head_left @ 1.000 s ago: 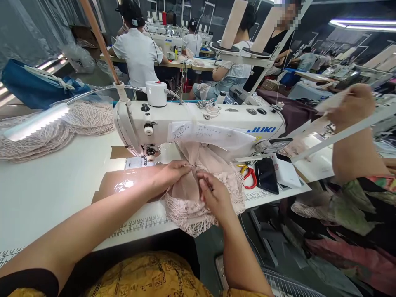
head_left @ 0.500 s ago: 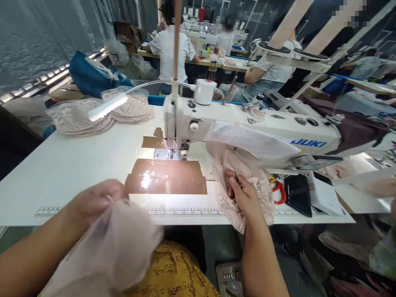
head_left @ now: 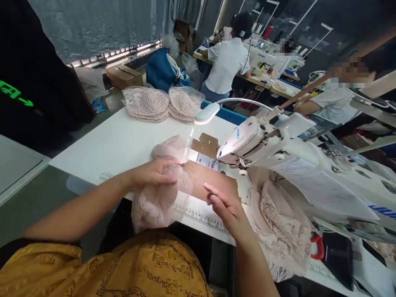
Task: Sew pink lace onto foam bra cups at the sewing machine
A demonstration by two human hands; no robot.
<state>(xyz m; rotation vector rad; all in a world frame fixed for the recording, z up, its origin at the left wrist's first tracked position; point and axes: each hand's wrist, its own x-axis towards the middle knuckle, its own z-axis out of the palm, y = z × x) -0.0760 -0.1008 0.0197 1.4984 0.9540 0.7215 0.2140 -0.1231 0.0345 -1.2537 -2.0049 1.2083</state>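
Note:
My left hand [head_left: 156, 172] pinches a pale pink lace piece [head_left: 159, 194] that hangs over the front edge of the white table [head_left: 117, 142]. Just to its right my right hand [head_left: 223, 202] hovers above the brown taped patch [head_left: 210, 177], fingers stretched out, holding nothing. A white JUKI sewing machine [head_left: 278, 152] stands right of both hands. More pink lace fabric [head_left: 280, 231] lies heaped under the machine arm, right of my right hand.
Two stacks of pink lace pieces [head_left: 162, 104] lie at the table's far edge. A lamp head [head_left: 206, 114] hangs over the needle area. Red-handled scissors [head_left: 317, 245] and a black phone [head_left: 338, 255] lie at the right. Other people sew at tables behind.
The view has swung to the left. My left hand brought the lace piece up from my lap onto the table edge. My right hand let go of the lace heap and moved left.

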